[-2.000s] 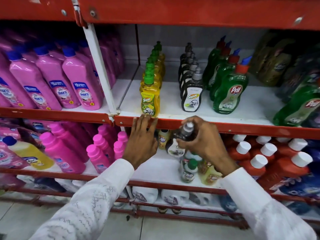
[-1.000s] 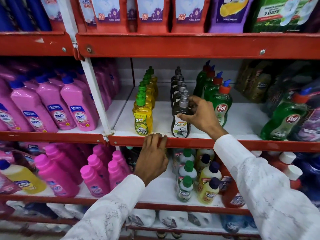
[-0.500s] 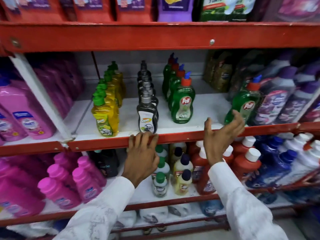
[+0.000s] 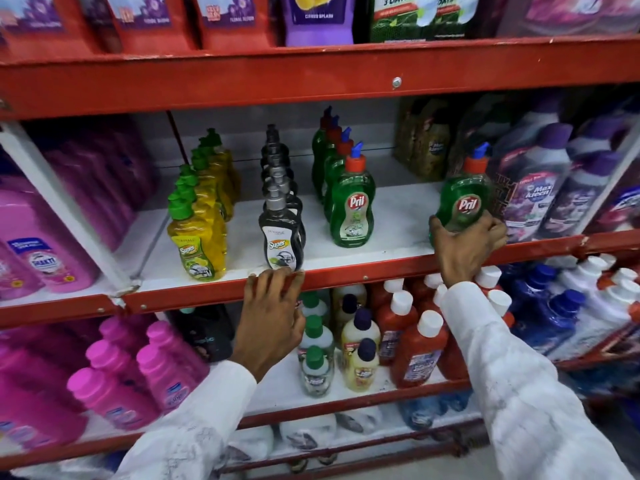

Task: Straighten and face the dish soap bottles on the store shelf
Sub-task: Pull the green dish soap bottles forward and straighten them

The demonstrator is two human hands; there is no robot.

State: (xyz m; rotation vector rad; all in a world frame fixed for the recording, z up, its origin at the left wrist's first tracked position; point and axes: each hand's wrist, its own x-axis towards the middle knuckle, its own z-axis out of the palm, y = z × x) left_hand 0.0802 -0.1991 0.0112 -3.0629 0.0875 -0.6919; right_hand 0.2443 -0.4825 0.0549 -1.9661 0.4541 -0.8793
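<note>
On the white shelf board with the red metal lip [image 4: 346, 275], three front-to-back rows stand: yellow soap bottles with green caps [image 4: 197, 244], dark bottles with grey pump tops [image 4: 282, 237], and green Pril bottles with red caps [image 4: 352, 209]. Your right hand [image 4: 467, 247] is clamped round the base of a lone green Pril dish soap bottle [image 4: 462, 199], tilted, label outward, at the shelf's right end beside purple-capped bottles [image 4: 533, 192]. Your left hand [image 4: 273, 306] rests on the lip, fingers curled together over it.
</note>
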